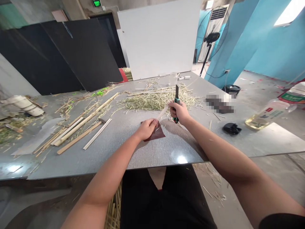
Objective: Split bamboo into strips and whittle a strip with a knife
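My left hand [147,128] is closed on the lower end of a thin pale strip [163,112], over a dark red-brown sheet [156,134] lying on the grey table [135,156]. The strip slants up to my right hand [179,112], whose fingers are wrapped round a black and green utility knife [176,100]. The knife stands roughly upright with its dark blade pointing up. The strip's upper end meets the fingers of my right hand. Behind both hands lies a heap of thin shavings [147,101].
Bamboo poles [88,120], a hammer [79,137] and a pale strip [97,134] lie at left. On the right are a black object [232,128], a bottle of yellowish liquid [265,115] and a blurred-out item [220,104]. The table's front edge is close to my body.
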Demonstrator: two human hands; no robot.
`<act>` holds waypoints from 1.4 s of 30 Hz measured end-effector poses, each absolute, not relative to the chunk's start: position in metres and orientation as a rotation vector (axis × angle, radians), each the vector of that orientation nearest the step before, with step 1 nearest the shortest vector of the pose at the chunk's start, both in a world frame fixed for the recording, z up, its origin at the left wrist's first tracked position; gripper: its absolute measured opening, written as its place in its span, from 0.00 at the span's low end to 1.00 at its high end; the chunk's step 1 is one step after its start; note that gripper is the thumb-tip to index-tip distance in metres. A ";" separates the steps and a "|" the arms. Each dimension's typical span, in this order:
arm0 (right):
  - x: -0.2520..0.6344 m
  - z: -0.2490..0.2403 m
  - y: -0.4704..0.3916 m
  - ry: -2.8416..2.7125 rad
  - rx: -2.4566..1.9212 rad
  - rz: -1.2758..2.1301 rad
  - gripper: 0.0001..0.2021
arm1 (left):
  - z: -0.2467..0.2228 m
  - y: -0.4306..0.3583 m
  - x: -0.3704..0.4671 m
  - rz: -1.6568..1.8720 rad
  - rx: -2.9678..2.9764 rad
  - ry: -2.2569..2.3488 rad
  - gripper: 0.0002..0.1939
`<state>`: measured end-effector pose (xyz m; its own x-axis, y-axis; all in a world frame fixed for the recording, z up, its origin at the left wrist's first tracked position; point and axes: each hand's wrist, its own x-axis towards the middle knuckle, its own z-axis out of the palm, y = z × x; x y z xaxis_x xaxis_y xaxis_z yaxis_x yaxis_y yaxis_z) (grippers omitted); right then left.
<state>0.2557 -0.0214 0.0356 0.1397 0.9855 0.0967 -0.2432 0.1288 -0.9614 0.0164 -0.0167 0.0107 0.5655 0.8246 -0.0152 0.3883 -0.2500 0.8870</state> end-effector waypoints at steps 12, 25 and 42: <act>0.256 0.038 -0.022 -0.919 -0.906 1.351 0.20 | 0.015 -0.024 0.016 0.568 1.985 1.010 0.27; 0.254 0.032 -0.020 -0.926 -0.910 1.462 0.22 | 0.011 -0.022 0.018 0.560 1.907 1.010 0.26; 0.257 0.028 -0.018 -0.930 -0.999 1.456 0.21 | 0.016 -0.027 0.019 0.533 1.793 0.945 0.26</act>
